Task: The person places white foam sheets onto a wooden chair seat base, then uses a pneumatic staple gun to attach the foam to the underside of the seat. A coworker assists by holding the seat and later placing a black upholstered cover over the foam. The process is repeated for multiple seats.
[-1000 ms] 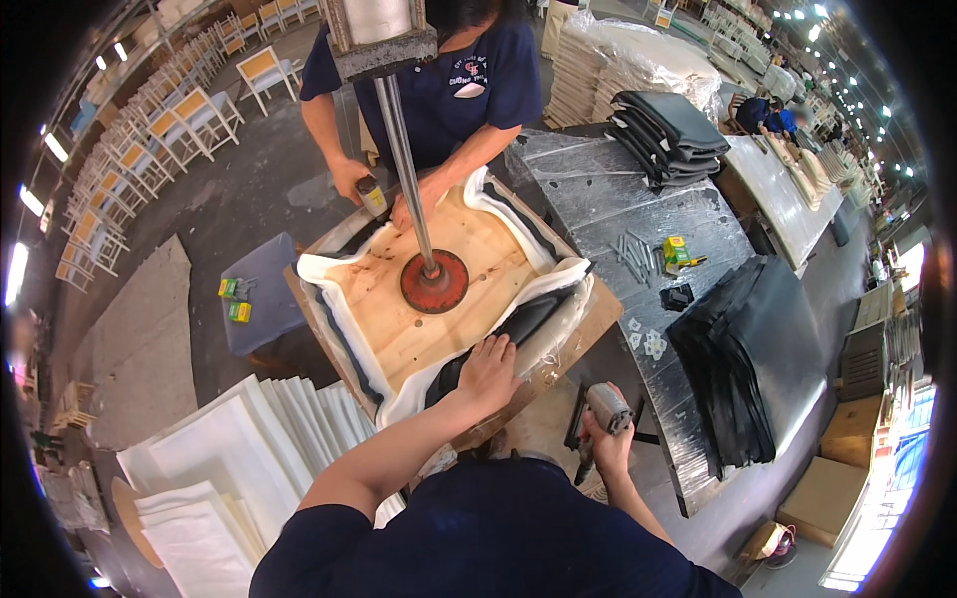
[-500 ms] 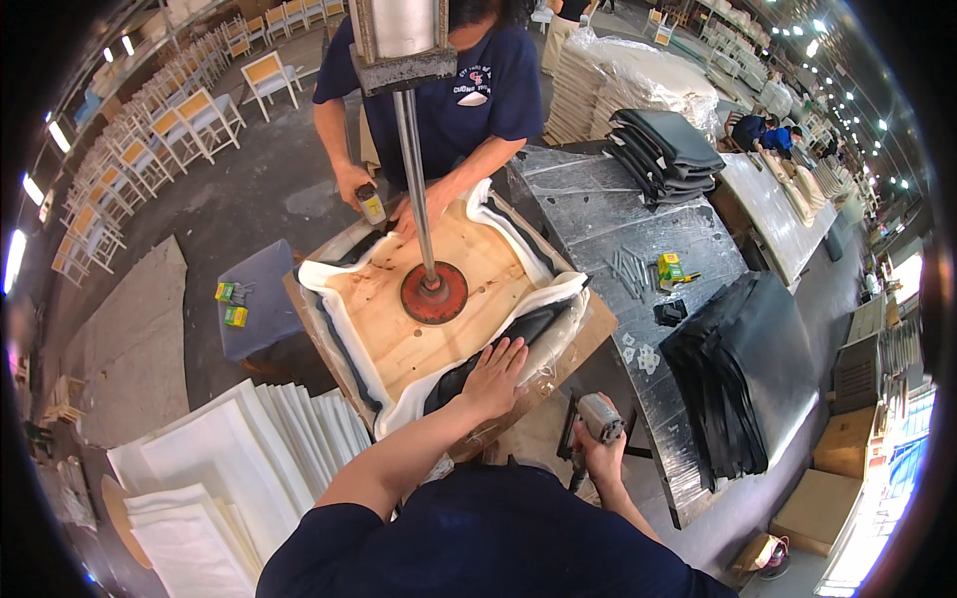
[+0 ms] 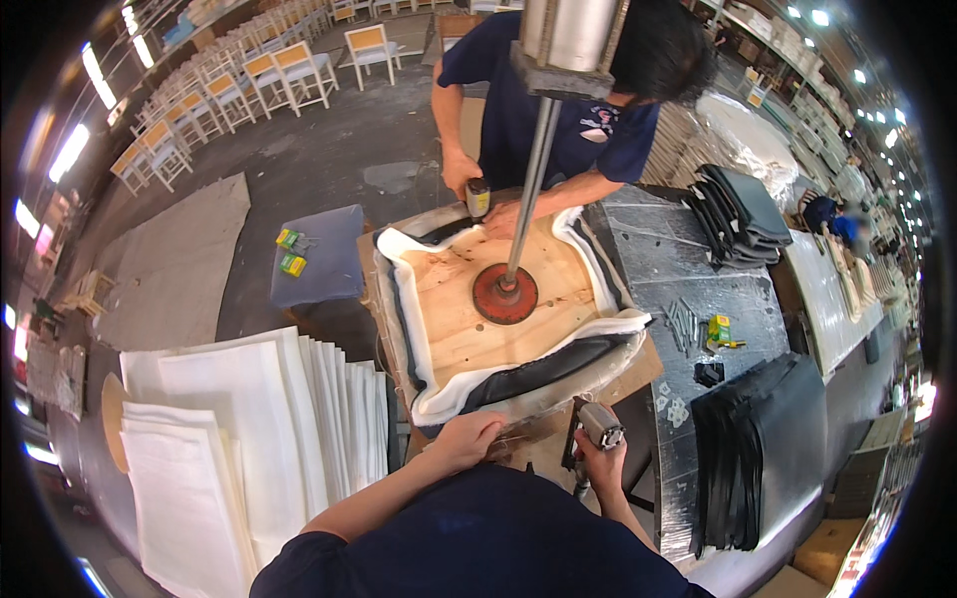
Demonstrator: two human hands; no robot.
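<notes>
Right hand [image 3: 598,460] fist-wrapped around grey metal pneumatic stapler [image 3: 598,427], at near edge of square plywood seat board [image 3: 498,309]. Left hand [image 3: 467,439] curled, pinching black upholstery cover [image 3: 543,371] over white foam. Red round press disc [image 3: 504,293] clamps board centre.

small yellow-green boxes [image 3: 291,251] on stool [image 3: 319,267]

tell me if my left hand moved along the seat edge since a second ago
Yes: the left hand slid back off the wooden seat board to its near edge.
</notes>
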